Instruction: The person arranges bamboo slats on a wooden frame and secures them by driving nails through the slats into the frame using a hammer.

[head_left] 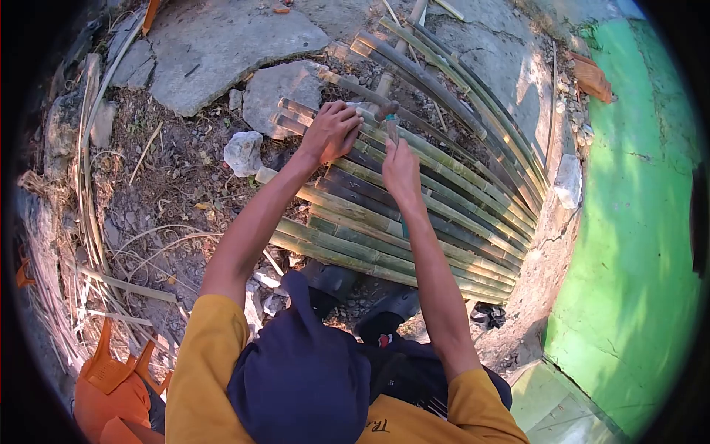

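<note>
My right hand (401, 172) is closed around the handle of a hammer (392, 127). The hammer's metal head is over the bamboo slats, just right of my left hand, and a teal part of its handle shows below my fist. My left hand (333, 133) rests on the slats near their left ends with its fingers curled and pressed together. Whatever is between those fingertips is hidden. Beneath both hands, long bamboo slats (451, 240) lie side by side in a fan, closer together at the right end. A bamboo crosspiece (384, 83) runs under them.
Broken concrete slabs (237, 44) and a white stone (244, 153) are on the dirt beyond the slats. Loose bamboo strips (90, 163) lie at left, near an orange chair (111, 370). A green painted floor (621, 244) borders the right side.
</note>
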Demonstrator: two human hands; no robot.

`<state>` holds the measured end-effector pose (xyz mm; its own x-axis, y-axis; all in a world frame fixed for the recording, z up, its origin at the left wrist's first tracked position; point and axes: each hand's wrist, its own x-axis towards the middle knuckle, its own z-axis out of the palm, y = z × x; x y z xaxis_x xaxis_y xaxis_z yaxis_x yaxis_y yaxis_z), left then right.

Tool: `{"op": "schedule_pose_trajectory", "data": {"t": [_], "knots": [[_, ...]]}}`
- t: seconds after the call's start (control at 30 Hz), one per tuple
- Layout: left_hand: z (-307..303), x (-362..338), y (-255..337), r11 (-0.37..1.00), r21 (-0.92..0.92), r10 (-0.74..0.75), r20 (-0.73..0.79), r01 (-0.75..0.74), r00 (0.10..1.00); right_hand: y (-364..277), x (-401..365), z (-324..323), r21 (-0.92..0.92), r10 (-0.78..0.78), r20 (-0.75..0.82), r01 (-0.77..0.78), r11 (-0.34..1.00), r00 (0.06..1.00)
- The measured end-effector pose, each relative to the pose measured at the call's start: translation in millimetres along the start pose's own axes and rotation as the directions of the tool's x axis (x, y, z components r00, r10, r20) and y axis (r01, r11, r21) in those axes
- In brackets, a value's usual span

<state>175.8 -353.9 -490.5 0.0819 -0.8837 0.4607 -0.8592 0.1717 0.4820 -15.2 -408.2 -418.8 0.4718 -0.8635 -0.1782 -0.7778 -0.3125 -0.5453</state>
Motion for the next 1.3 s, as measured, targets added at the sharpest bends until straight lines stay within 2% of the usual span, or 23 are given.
{"op": "schedule_pose_trajectory", "data": {"t": [0.03, 0.1, 0.13, 0.2, 0.27, 0.33, 0.4, 0.47, 0.5, 0.57, 0.63, 0.7, 0.73, 0.8, 0.83, 0.9, 0.97, 1.03, 1.1, 1.13, 1.2, 1.27, 1.3], "knots": [[0.3, 0.0, 0.5, 1.0, -0.006, 0.001, -0.011, -0.002, 1.0, -8.9, 0.6, -9.0, -0.001, -0.001, -0.006, 0.001, 1.0, 1.0], [0.2, -4.5, 1.2, 1.0, -0.014, -0.009, -0.014, 0.008, 1.0, -34.5, -8.5, -24.5, 0.171, 0.077, -0.093, -0.06, 0.983, 0.993], [-0.2, -4.3, 0.6, 1.0, -0.01, -0.013, -0.016, 0.013, 1.0, -23.0, -10.8, -12.4, 0.172, 0.081, -0.09, -0.065, 0.983, 0.993], [-0.4, -0.8, 3.6, 1.0, -0.01, 0.0, -0.024, -0.001, 1.0, 14.7, -11.1, 18.2, -0.037, 0.051, 0.006, -0.051, 0.998, 0.999], [-1.5, -0.7, 3.0, 1.0, -0.006, 0.004, 0.002, -0.004, 1.0, 13.5, -4.2, 17.6, -0.048, 0.06, -0.02, -0.061, 0.997, 0.998], [-4.3, -1.2, 7.5, 1.0, -0.019, -0.01, -0.008, 0.01, 1.0, 4.3, -8.9, 8.9, -0.006, 0.111, 0.025, -0.111, 0.994, 0.993], [-1.0, 5.6, 10.6, 0.999, -0.022, -0.043, 0.015, 0.044, 0.999, 16.2, -11.3, 16.5, 0.005, 0.115, -0.011, -0.115, 0.993, 0.993], [0.7, 12.3, 14.6, 0.993, -0.011, -0.114, 0.077, 0.115, 0.99, 34.8, -15.1, 19.6, 0.141, 0.096, -0.044, -0.089, 0.986, 0.994], [-0.1, 16.1, 18.1, 0.987, -0.002, -0.159, 0.111, 0.16, 0.981, 42.7, -20.6, 18.5, 0.19, 0.096, -0.113, -0.073, 0.979, 0.989], [-0.7, 26.8, 28.8, 0.994, -0.022, -0.102, 0.064, 0.104, 0.993, 52.2, -33.9, 6.7, 0.233, 0.098, -0.203, -0.049, 0.971, 0.974], [3.3, 28.5, 35.2, 0.997, -0.036, -0.062, 0.015, 0.063, 0.998, 64.8, -47.7, -16.6, 0.271, 0.155, -0.165, -0.107, 0.957, 0.974], [15.0, 22.2, 39.6, 0.993, -0.046, -0.1, 0.128, 0.106, 0.987, 84.4, -58.3, -36.3, 0.263, 0.143, -0.184, -0.091, 0.96, 0.972], [19.8, 18.0, 42.7, 0.995, -0.054, -0.081, 0.122, 0.088, 0.989, 94.7, -62.4, -44.5, 0.262, 0.125, -0.18, -0.075, 0.962, 0.976], [24.5, 9.2, 50.4, 0.991, 0.103, -0.09, 0.083, 0.081, 0.993, 113.3, -70.9, -56.2, 0.244, 0.136, -0.191, -0.087, 0.966, 0.972], [26.4, 5.0, 55.2, 0.993, 0.098, -0.076, 0.077, 0.068, 0.994, 118.2, -74.8, -62.6, 0.283, 0.143, -0.182, -0.088, 0.955, 0.973], [28.0, 0.9, 64.1, 0.969, 0.203, -0.173, 0.155, 0.14, 0.973, 129.7, -79.8, -63.9, 0.314, 0.128, -0.196, -0.062, 0.948, 0.972], [29.9, 1.9, 67.0, 0.971, 0.197, -0.173, 0.183, 0.136, 0.968, 137.1, -83.8, -61.9, 0.297, 0.143, -0.193, -0.081, 0.951, 0.971], [29.5, 2.5, 67.4, 0.967, 0.21, -0.189, 0.21, 0.145, 0.959, 138.9, -86.8, -56.7, 0.29, 0.147, -0.175, -0.092, 0.953, 0.974], [29.1, 0.2, 66.3, 0.968, 0.223, -0.17, 0.231, 0.118, 0.958, 132.8, -85.2, -46.4, 0.306, 0.117, -0.237, -0.04, 0.951, 0.964], [28.4, 0.8, 67.4, 0.969, 0.207, -0.186, 0.247, 0.136, 0.951, 125.6, -85.2, -42.7, 0.331, 0.094, -0.205, -0.021, 0.943, 0.974], [28.2, -1.2, 65.4, 0.975, 0.182, -0.169, 0.236, 0.128, 0.957, 108.3, -80.8, -44.9, 0.345, 0.17, -0.144, -0.112, 0.932, 0.975], [22.0, -3.5, 62.9, 0.966, 0.211, -0.199, 0.225, 0.152, 0.954, 95.2, -74.3, -39.8, 0.359, 0.131, -0.12, -0.079, 0.93, 0.984], [19.2, -3.6, 58.9, 0.974, 0.149, -0.203, 0.218, 0.173, 0.955, 89.1, -68.7, -34.1, 0.351, 0.117, -0.129, -0.065, 0.934, 0.985]]}}
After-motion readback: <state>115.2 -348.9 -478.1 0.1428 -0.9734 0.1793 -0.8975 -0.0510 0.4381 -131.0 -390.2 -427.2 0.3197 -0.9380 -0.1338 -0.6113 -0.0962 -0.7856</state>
